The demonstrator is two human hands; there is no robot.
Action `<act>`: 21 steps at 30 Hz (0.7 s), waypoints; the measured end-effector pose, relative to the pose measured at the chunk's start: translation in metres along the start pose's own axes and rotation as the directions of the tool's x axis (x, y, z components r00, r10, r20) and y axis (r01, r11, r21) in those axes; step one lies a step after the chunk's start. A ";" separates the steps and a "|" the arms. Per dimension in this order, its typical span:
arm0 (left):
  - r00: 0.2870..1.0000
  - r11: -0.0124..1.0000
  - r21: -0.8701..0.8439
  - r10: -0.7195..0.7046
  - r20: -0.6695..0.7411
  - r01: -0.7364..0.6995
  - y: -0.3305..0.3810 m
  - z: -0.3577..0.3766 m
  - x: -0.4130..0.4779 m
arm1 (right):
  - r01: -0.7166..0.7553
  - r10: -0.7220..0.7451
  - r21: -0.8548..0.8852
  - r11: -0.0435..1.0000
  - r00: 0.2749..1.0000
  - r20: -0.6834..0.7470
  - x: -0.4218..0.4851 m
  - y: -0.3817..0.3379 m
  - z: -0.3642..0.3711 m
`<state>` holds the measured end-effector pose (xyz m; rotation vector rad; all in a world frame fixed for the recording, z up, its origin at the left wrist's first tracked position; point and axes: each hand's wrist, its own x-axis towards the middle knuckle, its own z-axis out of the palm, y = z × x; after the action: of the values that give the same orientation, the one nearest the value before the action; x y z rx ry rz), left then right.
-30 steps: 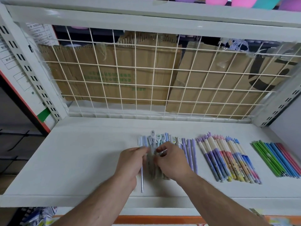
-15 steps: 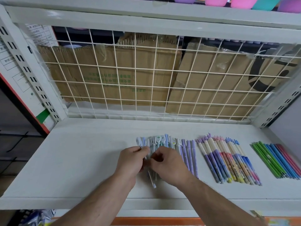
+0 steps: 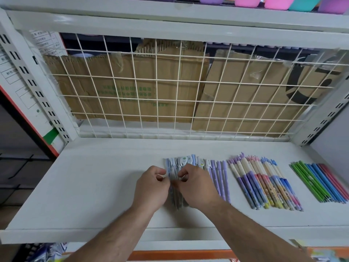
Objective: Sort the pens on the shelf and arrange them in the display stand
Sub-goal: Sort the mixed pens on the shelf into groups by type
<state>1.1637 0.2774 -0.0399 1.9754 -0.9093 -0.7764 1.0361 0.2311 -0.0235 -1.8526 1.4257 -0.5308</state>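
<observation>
Hard to make out the exact pen pinched: left hand (image 3: 151, 188) and right hand (image 3: 196, 186) both with fingers curled in, gripping among the pale blue pens (image 3: 188, 160) at the middle of the shelf (image 3: 94, 186), fingertips tucked out of sight behind the knuckles. Middle stretch of that bundle covered by both hands; only the capped tops beyond the fingers and a few lower ends between the wrists on show. Cap decorations too small to read. Just beside the bundle on its right, a row of plain purple pens (image 3: 219, 176), partly under the right hand. Further right, apart, a fanned group of cream-and-coloured pens (image 3: 264, 184); near the right edge, apart again, thin green, blue and pink pens (image 3: 319, 182). White matte shelf board, front lip toward the camera, an orange beam (image 3: 179, 255) below it, cut off by the frame. Behind, a white wire grid (image 3: 170, 82) with flattened cardboard (image 3: 132, 91) against its back, the green print mirrored and unreadable. Slotted white uprights (image 3: 34, 86) at either side; printed paper sheets (image 3: 45, 44) at far left, blurred. Above, a second shelf with pink, purple and teal tubs (image 3: 245, 0), only their bottoms in frame. Lower left corner: blurred packaging (image 3: 47, 252), not identifiable.
</observation>
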 end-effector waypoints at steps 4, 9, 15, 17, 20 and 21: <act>0.999 0.995 0.091 0.052 0.000 -0.052 -0.006 0.000 -0.002 | 0.023 -0.028 -0.092 0.995 0.998 -0.050 -0.012 0.007 -0.003; 0.995 0.983 0.159 0.098 -0.015 -0.094 -0.006 0.004 -0.013 | 0.160 -0.211 -0.372 0.914 0.972 -0.101 -0.028 0.022 -0.023; 0.987 0.940 0.314 0.155 -0.050 -0.131 -0.005 0.003 -0.038 | 0.270 -0.348 -0.432 0.860 0.931 -0.110 -0.044 0.043 -0.043; 0.988 0.934 0.340 0.139 -0.061 -0.111 -0.007 0.001 -0.043 | 0.275 -0.340 -0.441 0.854 0.938 -0.073 -0.048 0.045 -0.046; 0.989 0.928 0.361 0.130 -0.068 -0.097 -0.009 0.000 -0.048 | 0.289 -0.333 -0.431 0.855 0.943 -0.028 -0.051 0.047 -0.047; 0.989 0.926 0.364 0.132 -0.068 -0.098 -0.009 0.000 -0.048 | 0.292 -0.333 -0.429 0.855 0.943 -0.022 -0.051 0.047 -0.047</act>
<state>1.1405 0.3204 -0.0387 2.2275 -1.1665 -0.4703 0.9580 0.2600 -0.0229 -2.4649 1.3839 -0.5013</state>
